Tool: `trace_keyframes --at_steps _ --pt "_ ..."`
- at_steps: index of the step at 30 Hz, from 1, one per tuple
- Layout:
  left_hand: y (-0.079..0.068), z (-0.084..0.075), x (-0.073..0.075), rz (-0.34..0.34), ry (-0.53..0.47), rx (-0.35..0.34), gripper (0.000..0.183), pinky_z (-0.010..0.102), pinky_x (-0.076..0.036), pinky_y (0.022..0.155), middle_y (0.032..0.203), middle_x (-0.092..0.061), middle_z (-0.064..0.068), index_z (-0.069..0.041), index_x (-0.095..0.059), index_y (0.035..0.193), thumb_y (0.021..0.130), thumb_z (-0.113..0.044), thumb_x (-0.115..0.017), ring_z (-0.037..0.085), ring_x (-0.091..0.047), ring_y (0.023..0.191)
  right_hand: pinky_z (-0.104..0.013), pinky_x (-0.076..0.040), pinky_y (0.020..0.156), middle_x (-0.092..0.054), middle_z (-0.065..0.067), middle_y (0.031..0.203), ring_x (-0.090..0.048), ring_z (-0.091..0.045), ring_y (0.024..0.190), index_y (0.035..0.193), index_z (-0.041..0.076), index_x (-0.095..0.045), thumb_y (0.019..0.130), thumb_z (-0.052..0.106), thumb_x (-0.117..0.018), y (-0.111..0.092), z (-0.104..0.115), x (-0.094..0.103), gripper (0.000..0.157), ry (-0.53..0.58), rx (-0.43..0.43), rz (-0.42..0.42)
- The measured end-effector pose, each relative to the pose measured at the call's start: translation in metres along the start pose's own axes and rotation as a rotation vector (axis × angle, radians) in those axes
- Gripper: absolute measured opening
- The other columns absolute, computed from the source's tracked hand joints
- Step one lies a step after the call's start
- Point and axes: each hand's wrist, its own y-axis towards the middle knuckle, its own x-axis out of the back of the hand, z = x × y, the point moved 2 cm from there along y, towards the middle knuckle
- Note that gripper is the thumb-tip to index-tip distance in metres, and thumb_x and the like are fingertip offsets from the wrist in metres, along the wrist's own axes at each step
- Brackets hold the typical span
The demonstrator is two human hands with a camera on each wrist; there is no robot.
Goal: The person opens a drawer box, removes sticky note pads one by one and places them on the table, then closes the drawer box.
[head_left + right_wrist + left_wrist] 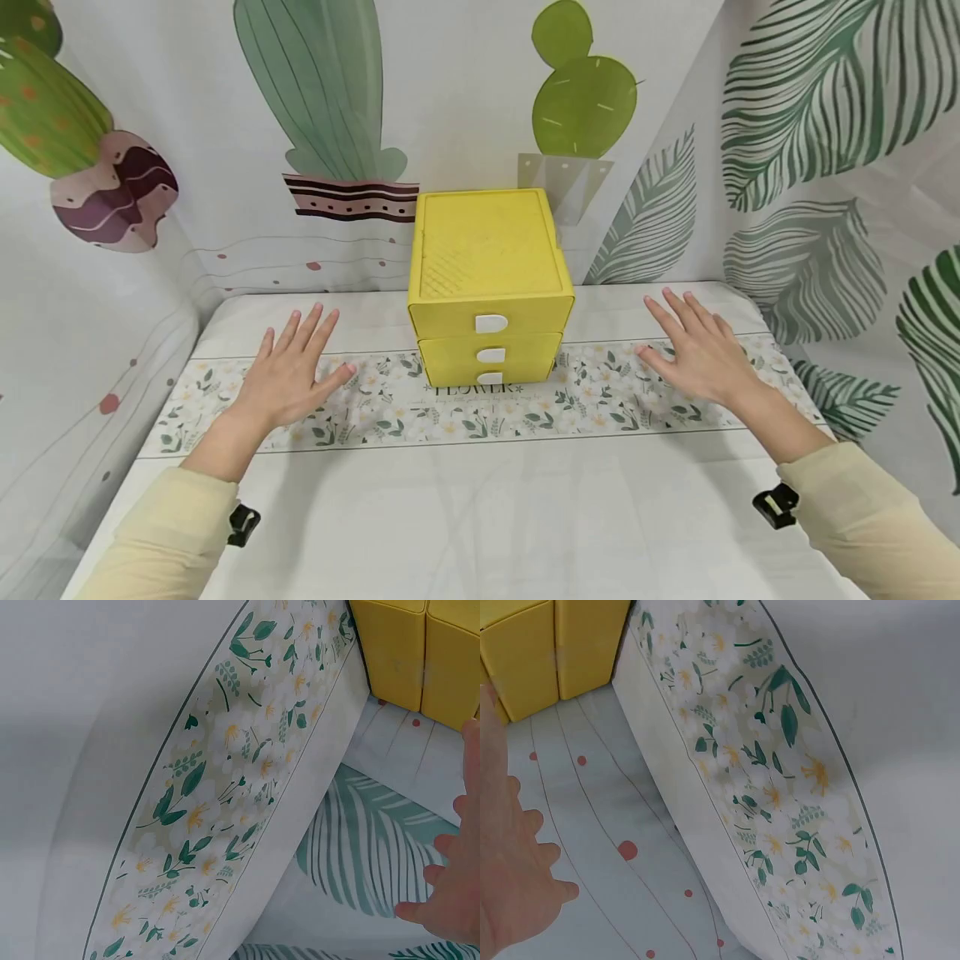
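Observation:
A yellow chest of three drawers (pixel 491 250) stands at the middle of the table, its white pulls (pixel 491 323) facing me. To its left my left hand (pixel 288 375) hovers over the table with fingers spread, holding nothing. My right hand (pixel 697 350) is on the other side, its fingers likewise spread and nothing in them. Both hands are apart from the chest. In the left wrist view part of the left hand (pixel 514 855) shows at the left edge, and the right wrist view has the right hand (pixel 450 877) at its right edge.
A white cloth with a flowered band (pixel 375 417) covers the table. Behind the chest hangs a curtain (pixel 465 108) printed with cacti, and leaf-patterned cloth (pixel 802 267) hangs on the right. Each sleeve has a black wrist device (pixel 243 525) near it.

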Motion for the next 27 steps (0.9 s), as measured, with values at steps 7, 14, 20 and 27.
trace_keyframes --at_steps 7,14,20,27 --pt "0.005 -0.001 0.002 -0.017 -0.077 0.008 0.076 0.063 -0.004 0.109 0.155 0.001 0.008 -0.022 0.004 0.149 0.093 -0.057 -0.034 0.038 -0.003 0.140 -0.069 -0.032 0.090 -0.026 -0.018 0.147 -0.026 -0.045 0.131 0.146 0.016 -0.028 0.087 0.047 -0.056 0.002 0.006 0.001 0.072 0.037 0.013 -0.064" --pt "0.014 -0.001 0.008 -0.045 -0.165 0.029 0.076 0.063 -0.008 0.108 0.155 0.000 0.009 -0.022 0.004 0.149 0.094 -0.055 -0.035 0.038 -0.005 0.140 -0.065 -0.038 0.087 -0.033 -0.020 0.143 -0.035 -0.046 0.123 0.143 0.013 -0.035 0.085 0.041 -0.062 0.003 0.010 0.003 0.069 0.048 0.054 -0.126" --pt "0.022 -0.001 0.013 -0.073 -0.268 0.048 0.075 0.061 -0.012 0.109 0.155 -0.002 0.011 -0.020 0.001 0.150 0.094 -0.053 -0.038 0.040 -0.009 0.139 -0.062 -0.039 0.087 -0.040 -0.020 0.139 -0.041 -0.046 0.118 0.140 0.011 -0.041 0.083 0.033 -0.066 0.006 0.016 0.004 0.066 0.111 0.077 -0.216" --pt "0.031 -0.006 0.018 -0.095 -0.337 0.056 0.075 0.062 -0.014 0.108 0.155 -0.003 0.009 -0.021 -0.002 0.150 0.093 -0.053 -0.039 0.039 -0.011 0.139 -0.058 -0.042 0.087 -0.047 -0.020 0.131 -0.045 -0.043 0.114 0.134 0.008 -0.047 0.080 0.025 -0.071 0.006 0.029 0.002 0.062 0.179 0.110 -0.305"
